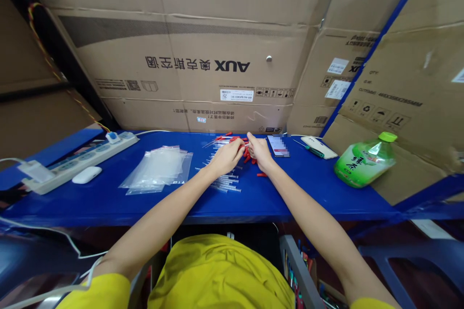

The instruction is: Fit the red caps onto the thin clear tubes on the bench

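Observation:
My left hand (229, 155) and my right hand (258, 151) meet over the table, fingers closed, fingertips almost touching. Something slim with a bit of red seems to sit between them, but it is too small to make out. Under and beside my left hand lies a spread of thin, clear or shiny rods (226, 183). Small red handle-like pieces (247, 155) are heaped beneath my right hand, partly covered by it. One loose red piece (261, 175) rests just below that hand. Behind my left hand, several slender shafts with red ends (225, 135) lie together.
Clear zip bags (159, 169) lie left of the rods on the blue table (181, 205). Further left are a white case (87, 175) and a power strip (87, 154). A phone (278, 146), a green-handled screwdriver (314, 151), a pale phone-shaped object (321, 147) and a green bottle (364, 161) stand or lie rightward. Cardboard (195, 48) walls the back.

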Demonstrator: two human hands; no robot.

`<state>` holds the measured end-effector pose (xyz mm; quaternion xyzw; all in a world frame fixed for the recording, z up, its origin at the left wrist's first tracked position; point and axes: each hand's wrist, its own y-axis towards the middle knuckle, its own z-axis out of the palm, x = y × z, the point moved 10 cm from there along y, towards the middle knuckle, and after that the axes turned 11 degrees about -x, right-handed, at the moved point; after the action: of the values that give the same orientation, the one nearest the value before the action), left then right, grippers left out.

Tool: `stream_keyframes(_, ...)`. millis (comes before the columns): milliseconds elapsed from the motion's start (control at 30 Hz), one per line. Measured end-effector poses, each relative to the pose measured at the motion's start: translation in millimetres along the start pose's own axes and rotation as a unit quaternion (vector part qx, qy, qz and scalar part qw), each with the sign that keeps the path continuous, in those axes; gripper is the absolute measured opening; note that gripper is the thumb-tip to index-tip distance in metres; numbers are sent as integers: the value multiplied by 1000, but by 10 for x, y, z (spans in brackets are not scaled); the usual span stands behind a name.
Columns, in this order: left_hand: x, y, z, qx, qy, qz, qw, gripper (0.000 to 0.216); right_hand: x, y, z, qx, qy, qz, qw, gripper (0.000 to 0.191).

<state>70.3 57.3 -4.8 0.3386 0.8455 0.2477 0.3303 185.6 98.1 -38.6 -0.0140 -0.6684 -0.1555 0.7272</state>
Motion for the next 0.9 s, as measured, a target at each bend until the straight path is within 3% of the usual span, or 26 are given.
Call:
stream_keyframes(67,24,8,-21,-11,4,3,1000,28,-57,-3,15,10,21,35,999,73)
stream_keyframes(133,23,18,-35,-14,-1,13,1000,32,-8,-13,26,20,21,11,1000,72)
stream_keyframes(267,-7,22,-40,-4,-26,13,1000,35,267,-91,23,25,-72,-147,986,68)
stream_keyframes(367,-29,7,-23,5,-39,0,999,35,468,-204,6,-1,-155,-260,953,72)
stream_keyframes(467,-38,-7,7,14,-44,-14,999,38,579,-300,11,-21,-209,-322,923,73)
stream_keyframes(633,-46,1,25,14,-84,-26,996,44,620,-351,6,-51,-257,-356,897,73)
stream_keyframes(900,-6,21,54,15,-111,-27,993,45,565,-343,55,-33,-262,-361,894,71)
